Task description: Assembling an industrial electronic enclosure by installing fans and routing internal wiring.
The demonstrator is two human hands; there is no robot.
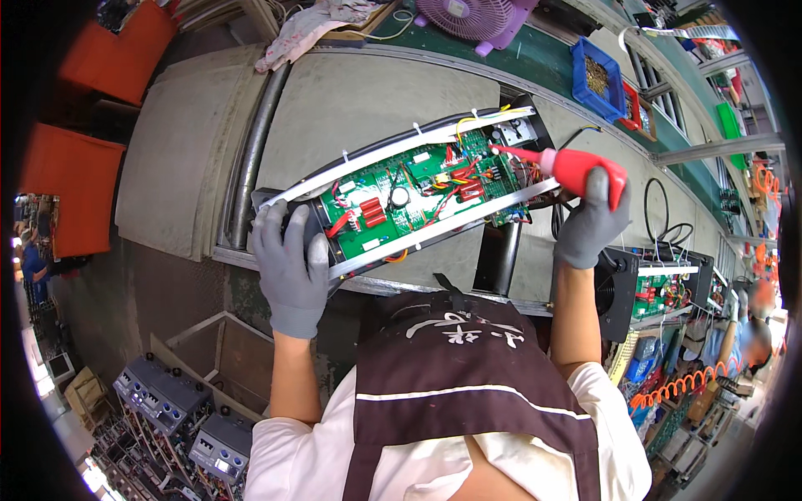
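Note:
In front of me an opened electronic unit [426, 220] lies slantwise on the conveyor, its green circuit boards, red parts and coloured wires showing between two pale metal rails. My gloved left hand [288, 263] grips the dark end of the unit at its near left corner, fingers over the edge and thumb in front. In my gloved right hand [589, 221] is a red squeeze bottle [585, 171], tilted so that its long thin nozzle points left. The nozzle's tip is over the board near the unit's far right end; whether it touches cannot be made out.
A blue bin [597, 79] of small brass-coloured parts stands at the back right, beside a red bin [632, 113]. A purple fan [472, 18] is at the back. Another opened unit [664, 292] sits to my right. Grey boards [188, 159] lie at left; a cloth [313, 29] lies behind.

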